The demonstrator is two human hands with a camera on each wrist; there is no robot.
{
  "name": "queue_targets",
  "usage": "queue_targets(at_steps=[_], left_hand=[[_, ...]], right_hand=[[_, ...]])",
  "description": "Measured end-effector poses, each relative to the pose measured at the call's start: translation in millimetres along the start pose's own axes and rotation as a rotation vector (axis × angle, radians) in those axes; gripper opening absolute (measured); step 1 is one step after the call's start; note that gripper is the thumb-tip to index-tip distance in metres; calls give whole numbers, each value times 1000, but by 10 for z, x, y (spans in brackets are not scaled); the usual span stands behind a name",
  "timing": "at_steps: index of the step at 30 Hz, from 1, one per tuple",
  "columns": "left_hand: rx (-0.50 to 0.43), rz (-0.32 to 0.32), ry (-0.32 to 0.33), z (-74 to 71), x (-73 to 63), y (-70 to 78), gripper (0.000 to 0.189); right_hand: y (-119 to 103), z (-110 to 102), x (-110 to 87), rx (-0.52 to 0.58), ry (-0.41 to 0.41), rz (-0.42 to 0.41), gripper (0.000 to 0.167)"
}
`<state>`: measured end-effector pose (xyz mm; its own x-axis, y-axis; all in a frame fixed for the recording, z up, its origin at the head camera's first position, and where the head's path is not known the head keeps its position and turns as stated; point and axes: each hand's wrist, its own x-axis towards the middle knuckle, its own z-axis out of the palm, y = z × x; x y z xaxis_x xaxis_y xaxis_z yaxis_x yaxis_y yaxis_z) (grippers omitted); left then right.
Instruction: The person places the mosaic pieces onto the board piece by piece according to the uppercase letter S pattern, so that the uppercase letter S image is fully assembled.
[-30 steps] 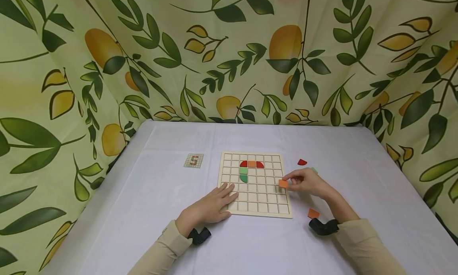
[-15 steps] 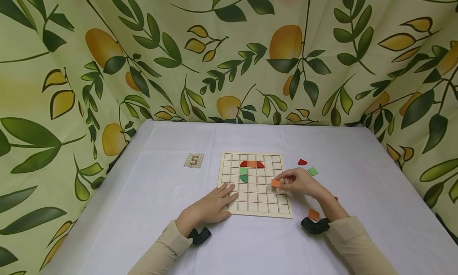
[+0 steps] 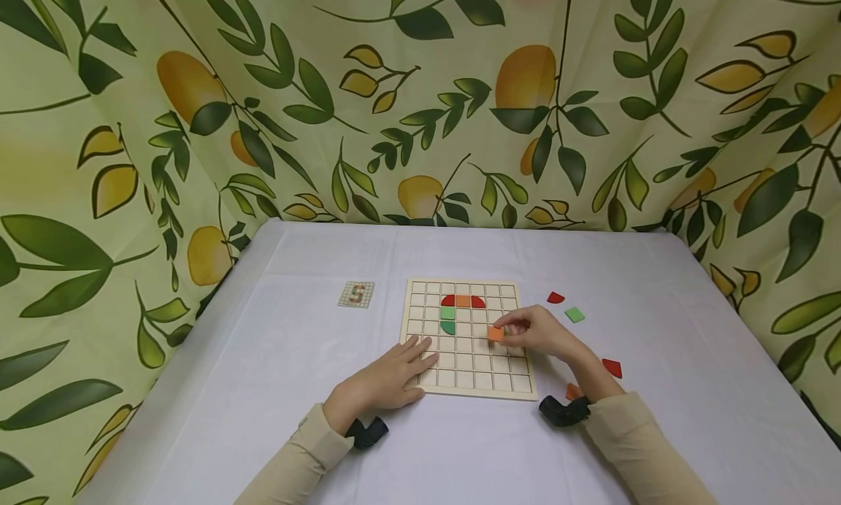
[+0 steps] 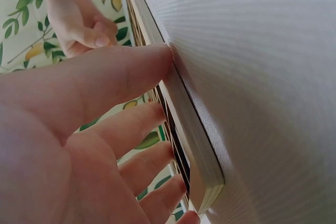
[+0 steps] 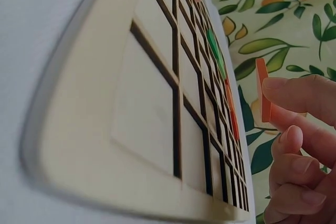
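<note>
My right hand [image 3: 540, 333] pinches an orange square tile [image 3: 496, 333] between thumb and fingertips, above the right part of a wooden grid board [image 3: 464, 382]. In the right wrist view the tile [image 5: 262, 90] is held edge-on, apart from the board. My left hand [image 3: 388, 377] rests with spread, straight fingers on the board's lower left corner; its thumb [image 4: 142, 62] touches the board's edge in the left wrist view. Set in the grid are two red rounded tiles [image 3: 478, 302], an orange square [image 3: 463, 301], a light green square [image 3: 447, 313] and a dark green rounded tile [image 3: 448, 328].
A small pattern card [image 3: 357, 295] lies left of the board. To the right, loose on the white cloth, are a red rounded tile [image 3: 555, 298], a light green square [image 3: 574, 314], another red tile [image 3: 612, 368] and an orange tile [image 3: 573, 392] partly behind the right wrist's black device.
My right hand has moved left over the board, carrying the orange tile from the right edge inward. Loose tiles behind the arm have come into view. The left hand stays put.
</note>
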<state>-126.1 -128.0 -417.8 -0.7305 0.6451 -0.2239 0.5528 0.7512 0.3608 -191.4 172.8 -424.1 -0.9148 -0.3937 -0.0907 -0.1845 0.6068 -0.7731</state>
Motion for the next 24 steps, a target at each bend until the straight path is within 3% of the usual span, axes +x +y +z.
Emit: queue_targets(at_steps=[24], left_hand=[[12,14,1,-10,-11,-18,57]], right_hand=[[-93,177,234,30,-15,-13,26]])
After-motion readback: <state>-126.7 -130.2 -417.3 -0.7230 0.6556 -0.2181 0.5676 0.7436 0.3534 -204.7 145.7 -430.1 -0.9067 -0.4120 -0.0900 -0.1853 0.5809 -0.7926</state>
